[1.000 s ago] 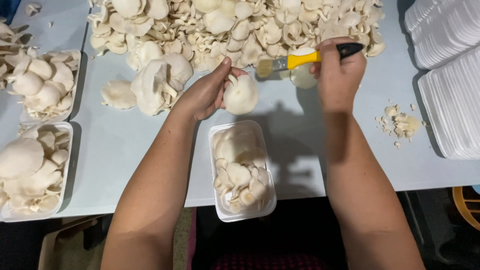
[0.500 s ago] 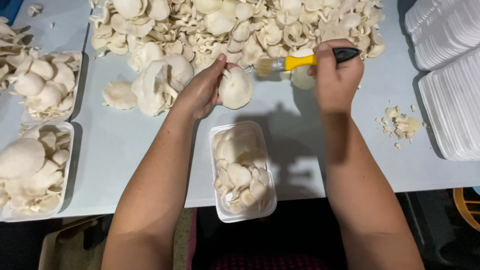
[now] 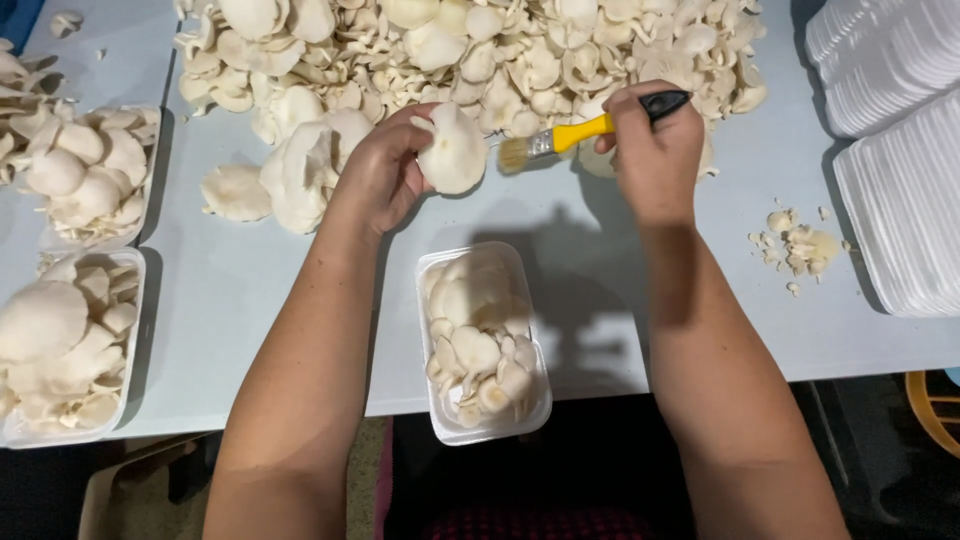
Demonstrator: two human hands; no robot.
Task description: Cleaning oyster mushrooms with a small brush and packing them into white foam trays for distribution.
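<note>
My left hand (image 3: 378, 172) grips a large white oyster mushroom (image 3: 453, 150) above the pale blue table (image 3: 250, 290). My right hand (image 3: 655, 150) holds a paintbrush (image 3: 590, 130) with a yellow ferrule and black handle. Its bristles point left and sit just right of the mushroom cap. Below both hands, at the table's front edge, stands a white foam tray (image 3: 484, 345) filled with mushrooms.
A big heap of loose oyster mushrooms (image 3: 470, 50) covers the far side of the table. Two filled trays (image 3: 70, 350) sit at the left. Stacks of empty white foam trays (image 3: 900, 150) lie at the right, with a small pile of trimmings (image 3: 800, 245) beside them.
My left hand has lifted the mushroom slightly up and away from me. The brush has shifted a little, its bristles staying beside the cap.
</note>
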